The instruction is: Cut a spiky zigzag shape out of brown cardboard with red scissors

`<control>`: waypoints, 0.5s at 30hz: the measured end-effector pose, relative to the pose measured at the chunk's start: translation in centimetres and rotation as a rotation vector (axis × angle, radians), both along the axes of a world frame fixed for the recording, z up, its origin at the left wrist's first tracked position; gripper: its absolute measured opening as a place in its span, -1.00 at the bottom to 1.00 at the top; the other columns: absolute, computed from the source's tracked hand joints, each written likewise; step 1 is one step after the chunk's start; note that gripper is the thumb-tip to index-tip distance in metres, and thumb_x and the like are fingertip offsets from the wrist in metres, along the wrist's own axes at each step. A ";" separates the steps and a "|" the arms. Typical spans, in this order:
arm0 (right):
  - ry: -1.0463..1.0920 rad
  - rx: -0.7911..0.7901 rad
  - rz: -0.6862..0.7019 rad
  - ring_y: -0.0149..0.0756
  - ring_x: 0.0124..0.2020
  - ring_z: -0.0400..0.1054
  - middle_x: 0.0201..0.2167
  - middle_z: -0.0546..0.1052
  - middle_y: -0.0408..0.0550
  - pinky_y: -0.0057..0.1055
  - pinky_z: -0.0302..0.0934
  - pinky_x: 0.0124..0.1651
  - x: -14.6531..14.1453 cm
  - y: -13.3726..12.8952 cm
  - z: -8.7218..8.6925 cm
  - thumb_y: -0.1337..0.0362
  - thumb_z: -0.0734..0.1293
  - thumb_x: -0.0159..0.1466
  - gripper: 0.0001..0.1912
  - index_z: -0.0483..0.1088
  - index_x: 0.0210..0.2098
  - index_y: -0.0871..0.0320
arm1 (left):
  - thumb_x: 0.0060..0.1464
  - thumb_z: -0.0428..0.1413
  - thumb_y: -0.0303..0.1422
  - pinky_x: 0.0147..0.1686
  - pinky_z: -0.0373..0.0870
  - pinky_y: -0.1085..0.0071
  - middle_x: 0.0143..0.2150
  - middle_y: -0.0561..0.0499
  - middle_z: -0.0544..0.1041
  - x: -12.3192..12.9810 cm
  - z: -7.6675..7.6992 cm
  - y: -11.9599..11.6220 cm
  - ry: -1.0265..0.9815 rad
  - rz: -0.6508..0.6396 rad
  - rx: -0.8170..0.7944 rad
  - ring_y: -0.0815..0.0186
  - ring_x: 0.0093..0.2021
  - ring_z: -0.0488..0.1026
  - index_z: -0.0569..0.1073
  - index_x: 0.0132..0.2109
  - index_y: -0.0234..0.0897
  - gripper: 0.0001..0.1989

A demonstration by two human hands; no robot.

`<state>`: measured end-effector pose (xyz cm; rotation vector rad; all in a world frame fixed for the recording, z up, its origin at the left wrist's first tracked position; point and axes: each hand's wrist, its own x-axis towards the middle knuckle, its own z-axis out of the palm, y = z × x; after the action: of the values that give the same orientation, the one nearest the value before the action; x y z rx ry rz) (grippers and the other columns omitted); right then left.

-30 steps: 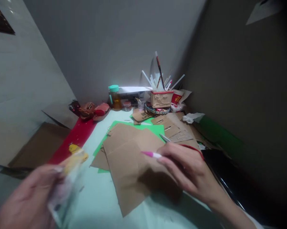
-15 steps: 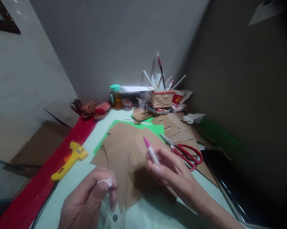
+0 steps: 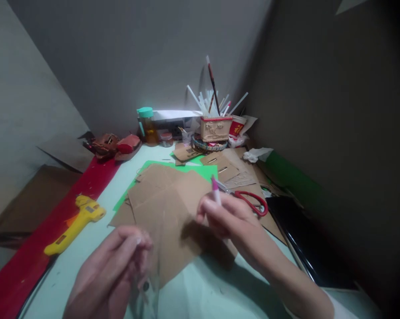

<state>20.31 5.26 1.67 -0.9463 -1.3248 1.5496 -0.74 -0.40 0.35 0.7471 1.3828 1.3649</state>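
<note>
My right hand (image 3: 220, 215) is closed around a white marker with a pink pointed end (image 3: 215, 188), held upward above brown cardboard. My left hand (image 3: 116, 266) is closed, its thumb pressed to the curled fingers. A clear plastic ruler (image 3: 155, 283) with a round hole runs along those fingers, its see-through edges hard to make out. Beneath both hands lie brown cardboard sheets (image 3: 173, 212), partly over a green sheet (image 3: 208, 170). Red-handled scissors (image 3: 262, 208) lie just behind my right hand, which hides part of them.
At left lies a yellow glue gun (image 3: 75, 226) with a cord. A box of white sticks (image 3: 216, 129), a teal-lidded bottle (image 3: 148, 130) and a red cup (image 3: 237, 127) stand at the back. A black glossy panel (image 3: 306, 243) borders the right side.
The view has shifted, so the table sits further left and higher. My right hand has turned the marker more upright and covers more of the scissors. White material at my left thumb no longer shows.
</note>
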 end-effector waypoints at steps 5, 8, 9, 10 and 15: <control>-0.096 -0.110 0.179 -0.39 -0.38 0.30 -0.42 0.43 -0.22 -0.49 0.18 -0.31 -2.1 -0.8 -0.2 0.16 0.50 0.26 -0.76 0.41 -0.29 0.16 | -0.01 0.34 0.03 -0.40 0.40 0.58 -0.39 0.11 0.44 1.3 0.2 -0.1 -0.053 -0.076 -0.088 0.38 -0.39 0.34 0.52 -0.37 -0.12 -0.66; -0.122 -0.055 0.180 -0.39 -0.39 0.24 -0.44 0.37 -0.22 -0.49 0.15 -0.34 -2.7 -1.1 -0.5 0.25 0.47 0.23 -0.81 0.39 -0.34 0.17 | -0.02 0.35 0.02 -0.31 0.42 0.59 -0.36 0.07 0.47 2.1 -0.1 -0.3 -0.041 -0.126 -0.093 0.36 -0.33 0.39 0.55 -0.37 -0.10 -0.68; -0.133 -0.049 0.166 -0.39 -0.40 0.22 -0.45 0.36 -0.22 -0.49 0.14 -0.35 -2.6 -1.0 -0.6 0.28 0.44 0.24 -0.84 0.37 -0.35 0.17 | 0.01 0.33 0.02 -0.25 0.44 0.58 -0.35 0.05 0.49 1.8 -0.4 -0.2 -0.024 -0.141 -0.081 0.32 -0.28 0.43 0.57 -0.38 -0.11 -0.68; -0.144 -0.048 0.147 -0.39 -0.41 0.22 -0.46 0.35 -0.22 -0.48 0.14 -0.35 -2.3 -0.8 -0.6 0.30 0.41 0.24 -0.87 0.36 -0.36 0.17 | 0.03 0.31 0.00 -0.18 0.46 0.56 -0.31 0.01 0.53 1.3 -0.8 -0.1 0.001 -0.147 -0.065 0.28 -0.20 0.47 0.57 -0.40 -0.12 -0.69; -0.146 -0.025 -0.075 -0.44 -0.48 0.13 -0.49 0.30 -0.26 -0.53 0.02 -0.47 0.3 1.1 -0.5 0.19 0.37 0.29 -0.83 0.33 -0.33 0.14 | -0.11 0.41 -0.20 -0.28 0.58 0.44 -0.28 -0.07 0.58 -3.2 -1.9 0.9 0.011 -0.097 -0.173 0.22 -0.24 0.53 0.53 -0.48 -0.22 -0.74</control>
<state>20.64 6.34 1.21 -1.1301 -1.3581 1.4658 -3.99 0.52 -1.59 0.6981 1.4341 1.1518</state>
